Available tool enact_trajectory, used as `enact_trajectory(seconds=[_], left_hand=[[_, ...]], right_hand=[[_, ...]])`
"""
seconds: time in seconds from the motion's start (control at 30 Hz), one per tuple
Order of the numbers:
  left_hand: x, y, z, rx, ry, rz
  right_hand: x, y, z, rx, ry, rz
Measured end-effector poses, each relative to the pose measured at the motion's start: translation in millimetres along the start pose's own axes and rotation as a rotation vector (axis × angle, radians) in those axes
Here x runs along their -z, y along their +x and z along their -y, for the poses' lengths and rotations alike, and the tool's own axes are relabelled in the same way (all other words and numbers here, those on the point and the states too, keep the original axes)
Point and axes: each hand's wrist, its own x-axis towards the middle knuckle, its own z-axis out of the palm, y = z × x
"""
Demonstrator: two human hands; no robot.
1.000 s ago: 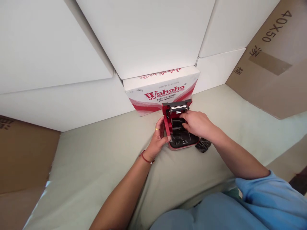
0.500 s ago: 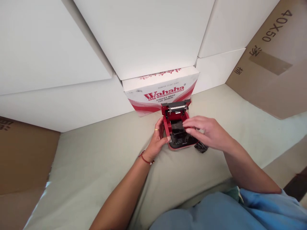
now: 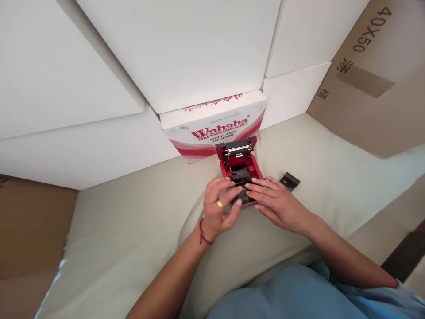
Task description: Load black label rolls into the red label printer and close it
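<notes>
A red and black device (image 3: 255, 167) stands on the pale green cloth with its lid (image 3: 237, 149) raised. Dark film (image 3: 239, 172) lies inside its red cavity. Over the front left of the device is my left hand (image 3: 221, 206), fingers bent and apart, with nothing visible between them. My right hand (image 3: 277, 201) rests on the front right part, its fingers stretched out and palm down. Just beyond the right hand, a small black shiny piece (image 3: 290, 181) lies on the cloth. My hands hide much of the device's front.
Behind the device stands a white and red Wahaha carton (image 3: 222, 130), against large white boxes (image 3: 186, 53). A brown cardboard box (image 3: 375, 97) is at the right, another (image 3: 33, 221) at the left. Pale green cloth (image 3: 133, 230) covers the surface.
My left hand has left the device's left side and come over its front. My right hand has lowered onto the front right part. The black piece beside it shows more fully. The view has shifted slightly.
</notes>
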Motion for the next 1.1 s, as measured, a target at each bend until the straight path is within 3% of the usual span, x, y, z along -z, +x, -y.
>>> enact_trajectory(seconds=[0.1, 0.2, 0.3, 0.37, 0.47, 0.53, 0.63, 0.87, 0.97, 1.1], left_hand=[[-7.0, -4, -5, -0.115, 0.106, 0.100], [-12.2, -9, -3, -0.112, 0.141, 0.127], [-12.1, -11, -1, -0.136, 0.148, 0.132], [-10.8, -12, -1, -0.161, 0.152, 0.121], [-9.8, -10, -3, -0.207, 0.212, 0.061], [-10.1, -10, -5, -0.246, 0.273, 0.011], [-11.3, -12, -3, -0.272, 0.327, -0.022], [-12.6, -22, 6, -0.188, 0.212, 0.054], [-8.7, -13, 6, -0.157, 0.145, 0.072], [-0.3, -1, 6, 0.049, 0.071, 0.017]], right_hand=[[11, 11, -5, -0.010, 0.145, -0.038], [28, 38, -19, -0.134, 0.231, -0.306], [42, 78, -42, -0.263, 0.140, -0.529], [45, 105, -55, -0.268, 0.099, -0.506], [44, 127, -59, -0.233, 0.122, -0.327], [42, 125, -51, -0.207, 0.145, -0.264], [37, 100, -35, -0.189, 0.121, -0.266], [6, 32, -15, -0.115, -0.087, -0.084], [-2, 27, -12, -0.116, -0.155, -0.086], [-3, 30, -12, -0.102, -0.180, -0.096]])
